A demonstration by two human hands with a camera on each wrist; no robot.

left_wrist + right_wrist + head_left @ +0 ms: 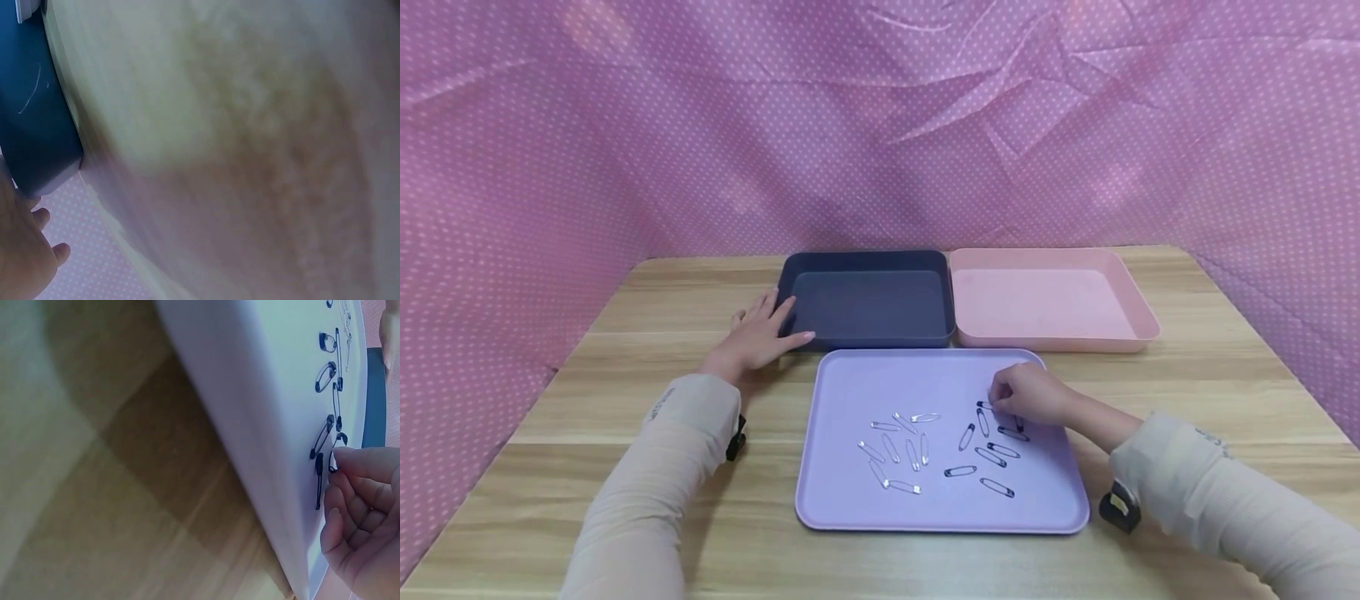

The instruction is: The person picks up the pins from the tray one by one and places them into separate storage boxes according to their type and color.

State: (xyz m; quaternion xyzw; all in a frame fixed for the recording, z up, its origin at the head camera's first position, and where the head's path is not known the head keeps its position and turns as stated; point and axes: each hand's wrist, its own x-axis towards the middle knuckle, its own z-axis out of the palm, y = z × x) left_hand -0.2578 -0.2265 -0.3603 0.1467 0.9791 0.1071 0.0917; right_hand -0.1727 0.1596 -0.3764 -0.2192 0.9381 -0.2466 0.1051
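Note:
On a lavender tray (850, 387) lie two groups of safety pins: several silver safety pins (916, 489) left of the middle and several black safety pins (1009, 493) to the right. My right hand (1028, 393) reaches over the tray's right side. In the right wrist view its thumb and forefinger pinch a black safety pin (333, 469) low over the tray, partly hidden by the fingertips. Spread fingers of my left hand (754, 340) rest against the left wall of a dark blue tray (872, 308), with the thumb along its front left corner.
Right of the dark blue tray stands a pink tray (1037, 308), side by side with it behind the lavender one. All three are on a wooden table (587, 467). A pink dotted cloth (850, 150) hangs around the back and sides.

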